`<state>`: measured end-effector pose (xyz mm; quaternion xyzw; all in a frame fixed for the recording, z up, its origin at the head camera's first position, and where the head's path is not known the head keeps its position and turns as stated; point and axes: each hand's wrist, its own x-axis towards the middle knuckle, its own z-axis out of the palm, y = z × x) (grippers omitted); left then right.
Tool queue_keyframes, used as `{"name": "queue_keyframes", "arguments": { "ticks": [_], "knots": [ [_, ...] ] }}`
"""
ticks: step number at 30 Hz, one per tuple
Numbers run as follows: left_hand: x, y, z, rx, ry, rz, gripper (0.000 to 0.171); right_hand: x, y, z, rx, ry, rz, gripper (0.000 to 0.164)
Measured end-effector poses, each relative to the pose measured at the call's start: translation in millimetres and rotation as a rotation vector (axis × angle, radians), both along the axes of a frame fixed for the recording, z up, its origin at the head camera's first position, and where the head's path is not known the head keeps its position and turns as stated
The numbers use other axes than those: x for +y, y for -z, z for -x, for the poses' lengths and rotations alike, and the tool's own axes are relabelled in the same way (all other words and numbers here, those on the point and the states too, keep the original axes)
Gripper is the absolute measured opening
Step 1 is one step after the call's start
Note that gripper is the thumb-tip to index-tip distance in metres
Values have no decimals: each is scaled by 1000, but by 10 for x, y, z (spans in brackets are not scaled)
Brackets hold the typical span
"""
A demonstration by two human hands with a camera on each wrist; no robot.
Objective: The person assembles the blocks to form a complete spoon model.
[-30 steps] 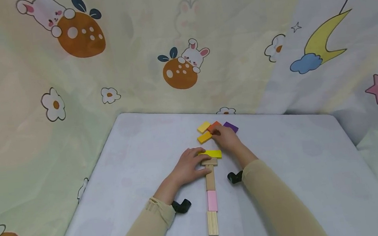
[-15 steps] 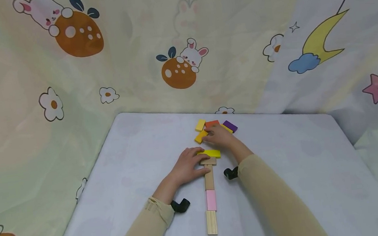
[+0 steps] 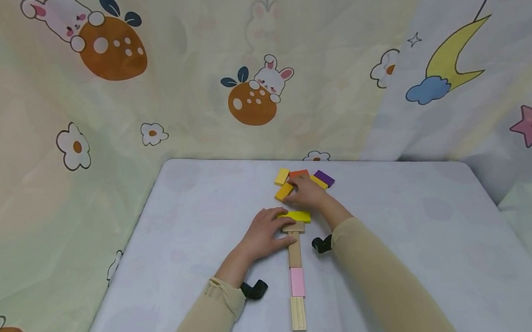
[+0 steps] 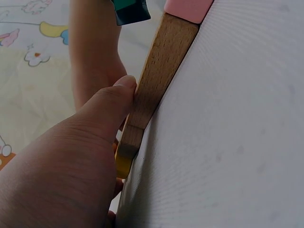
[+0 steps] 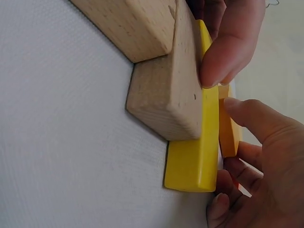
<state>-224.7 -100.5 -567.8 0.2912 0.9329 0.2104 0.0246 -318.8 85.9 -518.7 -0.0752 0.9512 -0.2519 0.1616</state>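
My left hand (image 3: 264, 235) rests at the far end of a row of blocks, fingertips on a bright yellow block (image 3: 302, 217), its thumb by the plain wooden block (image 3: 295, 255). A crosswise wooden block (image 3: 297, 227) lies against the yellow one. Just beyond, my right hand (image 3: 310, 193) pinches an amber-yellow block (image 5: 228, 126) between thumb and fingers. Around it lie a pale yellow block (image 3: 281, 176), an orange block (image 3: 299, 174), a purple block (image 3: 324, 177) and another yellow block (image 3: 318, 181), which the hand partly covers.
Nearer the body, the row continues with a pink block (image 3: 297, 282) and a light wooden block (image 3: 298, 314). Everything lies on a white table (image 3: 193, 211), whose far edge meets a patterned cloth backdrop (image 3: 179, 78).
My right hand has shifted left onto the amber-yellow block. The orange and pale yellow blocks have turned slightly, and a yellow block beside the purple one has come into view. My left hand stays put.
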Motion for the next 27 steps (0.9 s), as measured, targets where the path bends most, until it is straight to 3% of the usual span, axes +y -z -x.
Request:
{"name": "queue_keyframes", "arguments": {
  "ticks": [6, 16, 27],
  "knots": [
    [-18, 1, -1, 1, 3, -3, 56, -21, 21, 5, -3, 14, -12, 75],
    [-11, 9, -5, 5, 1, -4, 56, 42, 75, 7, 14, 36, 20, 69],
    [-19, 15, 2, 29, 19, -6, 57, 167, 33, -53, 0, -104, 124, 65]
  ]
}}
